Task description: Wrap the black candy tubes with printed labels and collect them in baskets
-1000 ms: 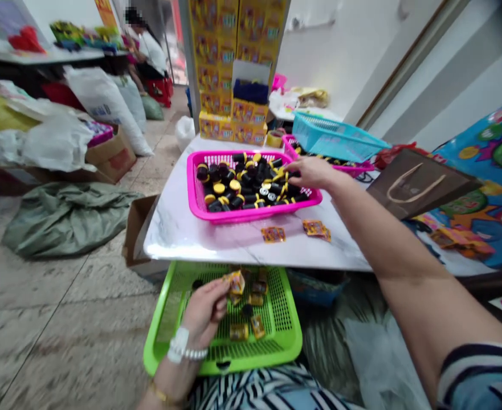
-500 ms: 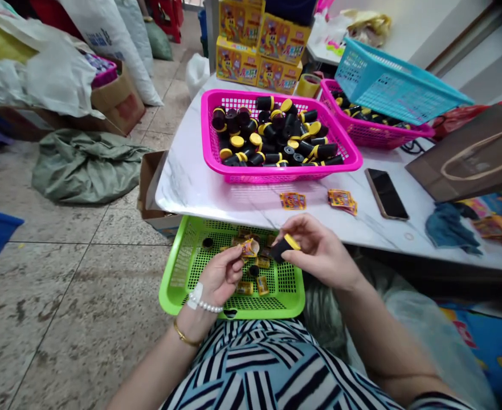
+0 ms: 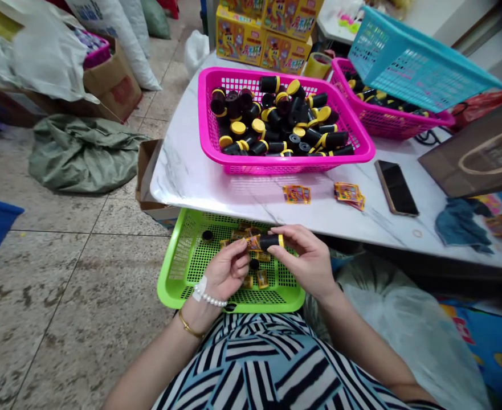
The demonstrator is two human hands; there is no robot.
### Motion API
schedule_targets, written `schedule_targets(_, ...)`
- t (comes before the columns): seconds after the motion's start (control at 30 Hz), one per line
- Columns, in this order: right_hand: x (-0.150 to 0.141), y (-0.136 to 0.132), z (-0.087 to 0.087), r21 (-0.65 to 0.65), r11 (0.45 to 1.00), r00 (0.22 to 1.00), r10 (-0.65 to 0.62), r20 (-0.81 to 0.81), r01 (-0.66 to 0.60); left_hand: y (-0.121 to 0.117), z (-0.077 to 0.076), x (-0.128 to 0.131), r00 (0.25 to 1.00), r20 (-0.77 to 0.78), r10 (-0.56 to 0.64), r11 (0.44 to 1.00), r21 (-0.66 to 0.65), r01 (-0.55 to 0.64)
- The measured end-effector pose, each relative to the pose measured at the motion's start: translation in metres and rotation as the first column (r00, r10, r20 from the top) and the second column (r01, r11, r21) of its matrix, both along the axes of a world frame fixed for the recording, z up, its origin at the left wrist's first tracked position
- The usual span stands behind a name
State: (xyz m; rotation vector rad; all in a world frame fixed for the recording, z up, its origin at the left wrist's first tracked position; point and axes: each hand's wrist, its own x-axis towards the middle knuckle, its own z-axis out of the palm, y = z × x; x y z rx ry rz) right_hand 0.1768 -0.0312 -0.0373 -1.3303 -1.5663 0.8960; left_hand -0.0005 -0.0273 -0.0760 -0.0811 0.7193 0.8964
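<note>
My left hand [image 3: 229,266] pinches a printed orange label sleeve [image 3: 253,243] by its near end. Against the sleeve's other end sits a small black cup with a yellow rim [image 3: 271,241], gripped between the thumb and fingers of my right hand [image 3: 305,259]. Whether the cup's end is inside the sleeve, I cannot tell. Both hands are over a green basket [image 3: 169,273], where several orange-wrapped cups [image 3: 262,279] and a bare black one [image 3: 207,236] lie. Beyond, on the table, a pink basket [image 3: 208,122] is filled with black cups with yellow rims.
Flat orange labels [image 3: 297,194] and a second label stack [image 3: 349,194] lie on the marble-look table [image 3: 182,171]. A phone [image 3: 396,187], a brown paper bag [image 3: 481,156] and a blue basket [image 3: 421,62] are at the right. Yellow boxes [image 3: 263,42] stand behind.
My right hand came back from the pink basket with a black cup, bringing it up to the sleeve in my left hand. The camera has tilted downward.
</note>
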Motion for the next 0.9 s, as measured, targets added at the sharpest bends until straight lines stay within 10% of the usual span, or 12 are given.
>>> schedule_targets(0.3, -0.007, -0.004, -0.009, 0.083, 0.995, 0.994, -0.057, 0.094, 0.050, -0.003, -0.006, 0.000, 0.998, -0.057, -0.015, 0.999, 0.044, 0.017)
schedule_targets(0.6, -0.011, -0.006, -0.008, -0.169, 0.981, 0.948, -0.142, -0.284, 0.096, -0.002, -0.006, 0.001, 1.000, 0.004, -0.021, 0.999, 0.042, 0.020)
schedule_targets(0.9, -0.010, -0.015, -0.005, 0.124, 0.992, 0.985, -0.045, 0.165, 0.024, -0.004, -0.008, 0.002, 0.999, 0.009, -0.035, 0.998, 0.061, 0.034)
